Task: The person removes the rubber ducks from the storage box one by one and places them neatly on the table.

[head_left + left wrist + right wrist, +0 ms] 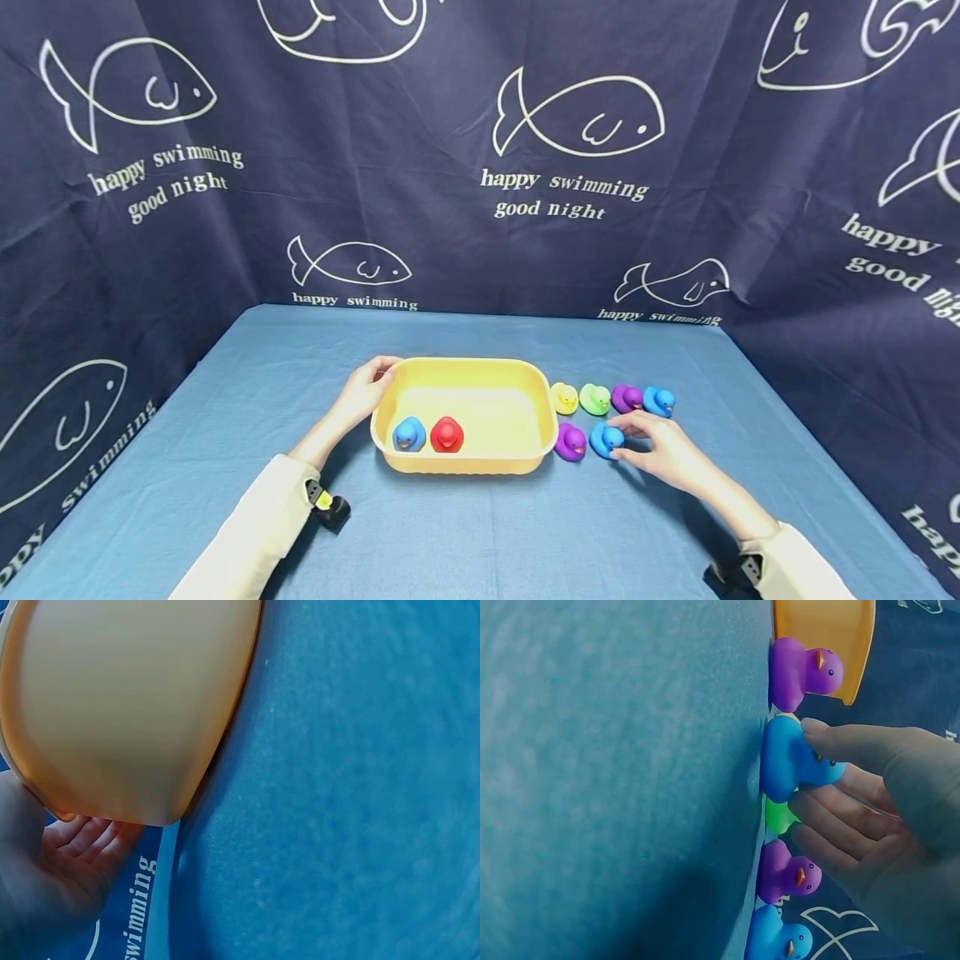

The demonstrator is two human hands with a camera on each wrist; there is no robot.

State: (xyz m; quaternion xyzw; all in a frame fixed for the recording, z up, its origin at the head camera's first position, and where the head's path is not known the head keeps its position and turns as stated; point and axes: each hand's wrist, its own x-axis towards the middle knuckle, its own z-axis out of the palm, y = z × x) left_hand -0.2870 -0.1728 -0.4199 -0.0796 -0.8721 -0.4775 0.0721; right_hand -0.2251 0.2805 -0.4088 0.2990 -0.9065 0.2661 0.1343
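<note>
At its left end, a pale yellow plastic bin (480, 464) is gripped by my left hand (369, 388), fingers on the outside of the end wall in the left wrist view. A blue rubber duck (409, 434) and a red rubber duck (447, 435) sit inside it. To the right of the bin, my right hand (663, 450) pinches another blue rubber duck (781, 761) between thumb and fingers. That duck is low at the table surface, with a purple duck (571, 442) just left of it.
Behind the pinched duck stands a row of ducks: yellow (565, 398), green (595, 400), purple (626, 398) and blue (659, 402). A blue cloth covers the table (450, 542). Dark fabric (450, 167) with fish drawings encloses the back and sides.
</note>
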